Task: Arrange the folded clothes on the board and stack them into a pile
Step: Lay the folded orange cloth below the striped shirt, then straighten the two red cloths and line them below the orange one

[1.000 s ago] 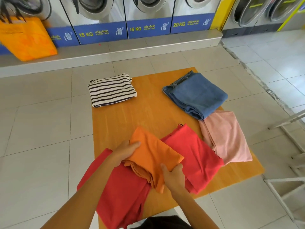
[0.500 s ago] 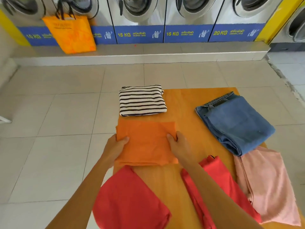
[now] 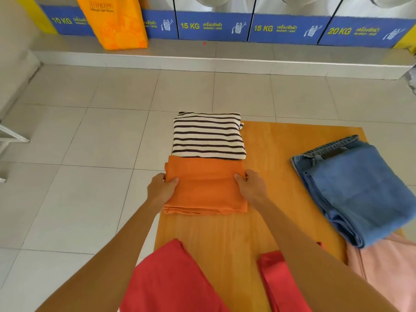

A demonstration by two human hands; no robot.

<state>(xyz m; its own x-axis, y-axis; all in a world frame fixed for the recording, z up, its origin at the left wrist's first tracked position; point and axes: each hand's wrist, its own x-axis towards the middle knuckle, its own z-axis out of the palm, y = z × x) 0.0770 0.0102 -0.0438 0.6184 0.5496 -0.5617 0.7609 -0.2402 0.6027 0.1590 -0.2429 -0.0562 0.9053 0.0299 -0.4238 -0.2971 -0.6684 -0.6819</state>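
Folded clothes, on your wooden board (image 3: 265,221) on the tiled floor (image 3: 90,199). Nearest you: red garment (image 3: 171,280) at the board's near left corner, overhanging the floor; second red piece (image 3: 276,282) partly under your right forearm; pink garment (image 3: 387,266) at near right. Middle: orange garment (image 3: 206,188), your left hand (image 3: 161,190) and right hand (image 3: 253,188) each clenched on a side edge, thumbs on top. Right: folded jeans (image 3: 358,190), overlapping the pink. Beyond, touching the orange: striped shirt (image 3: 208,136). Farthest: orange bag (image 3: 114,21) on the ledge before the washing machines (image 3: 288,28).
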